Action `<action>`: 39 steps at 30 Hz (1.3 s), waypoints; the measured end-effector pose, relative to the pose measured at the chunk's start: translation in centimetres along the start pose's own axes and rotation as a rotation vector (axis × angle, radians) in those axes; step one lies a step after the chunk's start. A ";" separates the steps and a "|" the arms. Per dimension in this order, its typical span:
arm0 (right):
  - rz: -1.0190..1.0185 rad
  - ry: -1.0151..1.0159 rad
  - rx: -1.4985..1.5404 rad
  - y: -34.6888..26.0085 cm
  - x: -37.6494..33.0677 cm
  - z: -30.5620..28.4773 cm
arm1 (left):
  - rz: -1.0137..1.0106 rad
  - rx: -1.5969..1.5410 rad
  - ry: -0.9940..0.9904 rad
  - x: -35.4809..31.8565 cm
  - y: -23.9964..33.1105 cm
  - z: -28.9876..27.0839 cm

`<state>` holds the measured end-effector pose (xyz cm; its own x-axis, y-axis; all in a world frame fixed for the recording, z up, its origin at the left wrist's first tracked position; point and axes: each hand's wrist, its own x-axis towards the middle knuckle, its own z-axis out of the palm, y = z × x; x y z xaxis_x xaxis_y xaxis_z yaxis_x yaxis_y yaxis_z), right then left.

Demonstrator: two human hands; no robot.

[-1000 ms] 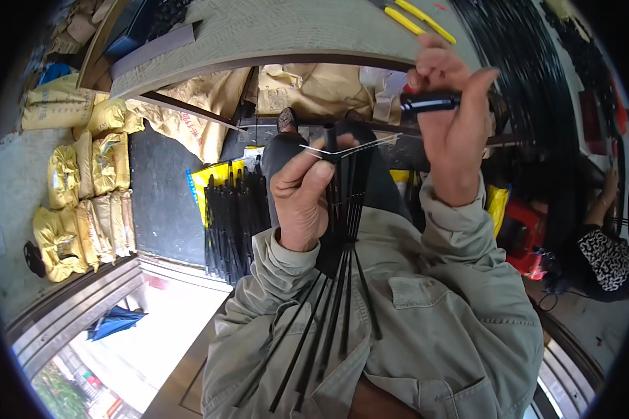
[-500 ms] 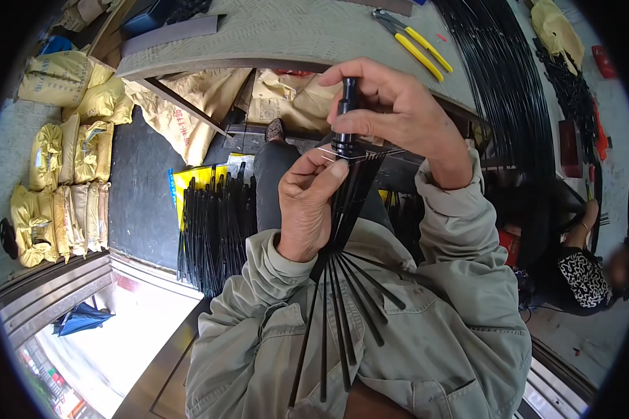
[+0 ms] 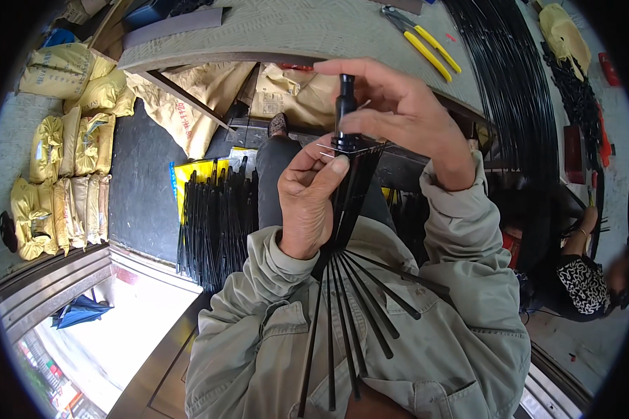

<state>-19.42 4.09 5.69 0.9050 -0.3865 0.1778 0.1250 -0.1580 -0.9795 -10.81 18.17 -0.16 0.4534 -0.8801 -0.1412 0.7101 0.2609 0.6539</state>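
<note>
A black tubular hub [image 3: 345, 105] stands upright at the top of a bundle of thin black umbrella-like ribs [image 3: 353, 188]. Several rib ends fan out downward over my jacket. Thin bright wire crosses the rib tops at the hub's base. With thumb and fingers closed, my left hand [image 3: 309, 199] pinches the rib tops by the wire; what lies under the thumb is partly hidden. My right hand [image 3: 405, 112] is around the hub's right side, index finger stretched out above it, fingers apart. Its thumb is blurred beside the hub, and I cannot see whether it touches.
Yellow-handled pliers [image 3: 426, 45] lie on the grey worktable [image 3: 293, 31], left of a long bundle of black rods [image 3: 507, 84]. More black ribs [image 3: 220, 223] stand beside my leg. Tan sacks [image 3: 66, 153] are stacked at left. A person [image 3: 583, 279] sits at right.
The right thumb has come away from its press on the hub and the fingers have loosened. The fanned rib ends have shifted right. The left hand keeps its pinch.
</note>
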 end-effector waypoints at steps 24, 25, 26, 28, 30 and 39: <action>-0.034 -0.085 -0.024 0.4 0.4 -0.9 | -0.019 0.003 0.025 0.3 -0.2 -0.2; -0.034 -0.107 -0.028 0.6 0.5 -1.0 | -0.019 -0.002 0.026 0.2 -0.2 -0.2; -0.035 -0.129 -0.032 0.8 0.6 -1.0 | -0.022 0.000 0.025 0.2 -0.2 -0.2; -0.083 -0.132 -0.008 1.1 0.5 -1.1 | 0.011 0.016 0.023 0.0 -0.4 -0.1; -0.182 -0.148 0.039 1.3 0.6 -1.0 | 0.027 0.030 0.020 -0.1 -0.5 -0.2; -0.177 0.484 -0.461 1.1 -3.0 4.3 | 0.134 0.054 -0.030 -0.2 -0.3 -0.9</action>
<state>-20.28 8.95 3.71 0.5898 -0.6644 0.4589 -0.0288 -0.5852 -0.8104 -10.69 18.60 -0.99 0.5256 -0.8503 -0.0284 0.6140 0.3560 0.7045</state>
